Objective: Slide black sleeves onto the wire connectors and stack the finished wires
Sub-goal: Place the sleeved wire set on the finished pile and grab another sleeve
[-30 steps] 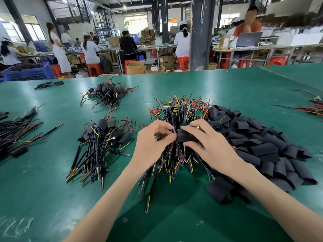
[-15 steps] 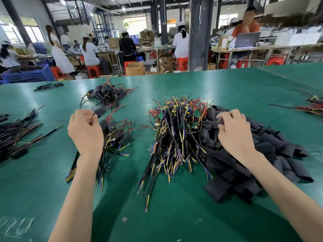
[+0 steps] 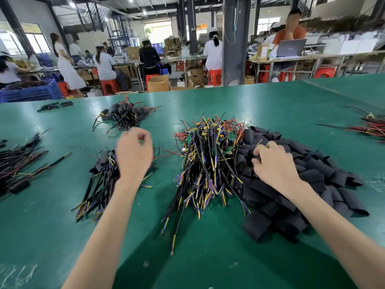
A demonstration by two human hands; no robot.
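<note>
Open green table (image 3: 208,268) along the near edge and in the strip between sleeved wires (image 3: 100,184) and bare wire pile (image 3: 204,163); blocked right by black sleeves (image 3: 323,180) touching that pile.

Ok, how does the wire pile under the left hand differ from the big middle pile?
The left pile is smaller and flatter; the middle pile is taller and denser. The left pile's far ends wear black sleeves; the middle pile's show bare green boards. The middle pile abuts the loose sleeve heap; the left pile lies apart. Both fan coloured wire tips toward the camera.

Two hands (image 3: 133,157), one heap of black sleeves (image 3: 312,178), five wire piles (image 3: 206,163)
</note>
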